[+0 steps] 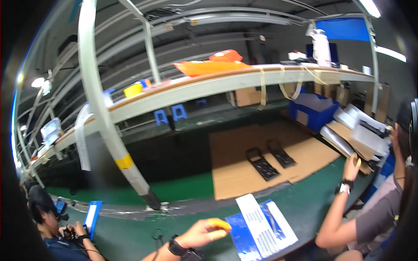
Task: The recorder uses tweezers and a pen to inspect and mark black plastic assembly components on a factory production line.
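My left hand (202,232) reaches in from the lower edge over the green bench, with yellow covers on its fingertips and a black band at the wrist. Its fingers are bent, the thumb stands apart from them, and nothing shows between them. Just right of the fingertips lies a blue folder (241,232) with white printed sheets (257,226) on it. A slim pen-like object (273,219) rests on the papers. Below my wrist a black object (193,255) is partly hidden. My right hand is out of view.
Two black plastic frames (262,167) lie on a cardboard sheet (230,174). A blue bin (313,114) stands behind. At right, a co-worker's hands (352,167) hold stacked packaging (355,137). Another person (41,213) sits at left. A metal post (106,117) and raised shelf (196,89) cross the bench.
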A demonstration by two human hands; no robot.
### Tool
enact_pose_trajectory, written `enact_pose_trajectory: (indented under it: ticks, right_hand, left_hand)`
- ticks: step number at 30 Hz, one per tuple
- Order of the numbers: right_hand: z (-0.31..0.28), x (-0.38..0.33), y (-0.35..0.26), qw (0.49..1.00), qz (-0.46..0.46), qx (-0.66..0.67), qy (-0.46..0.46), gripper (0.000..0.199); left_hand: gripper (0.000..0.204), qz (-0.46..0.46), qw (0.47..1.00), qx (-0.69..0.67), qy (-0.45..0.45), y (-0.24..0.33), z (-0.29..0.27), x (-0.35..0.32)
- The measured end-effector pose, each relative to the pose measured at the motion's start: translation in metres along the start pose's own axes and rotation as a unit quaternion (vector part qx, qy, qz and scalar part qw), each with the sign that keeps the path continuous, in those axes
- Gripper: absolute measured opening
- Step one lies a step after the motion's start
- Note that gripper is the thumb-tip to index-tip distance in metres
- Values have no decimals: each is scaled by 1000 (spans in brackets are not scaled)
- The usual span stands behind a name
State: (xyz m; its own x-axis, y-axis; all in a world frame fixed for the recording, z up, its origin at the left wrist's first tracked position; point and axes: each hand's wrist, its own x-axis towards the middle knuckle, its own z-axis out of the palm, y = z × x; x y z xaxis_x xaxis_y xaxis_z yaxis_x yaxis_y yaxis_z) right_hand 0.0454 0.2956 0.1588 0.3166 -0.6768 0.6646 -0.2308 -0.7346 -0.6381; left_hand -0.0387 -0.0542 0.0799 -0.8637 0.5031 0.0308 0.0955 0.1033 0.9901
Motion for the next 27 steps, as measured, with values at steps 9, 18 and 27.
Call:
enact_pose_trajectory:
  ticks: [9, 18, 27]
  right_hand:
    - [-41, -120, 147, 527, 578, -480, 398, 27]
    - [-33, -147, 160, 522, 548, -440, 484, 9]
    - [-45, -137, 160, 513, 561, -494, 421, 11]
  left_hand:
    - [24, -94, 936, 285, 183, -89, 6, 269]
    - [31, -26, 838, 471, 274, -176, -29, 410]
    - [13, 114, 922, 298, 218, -88, -91, 300]
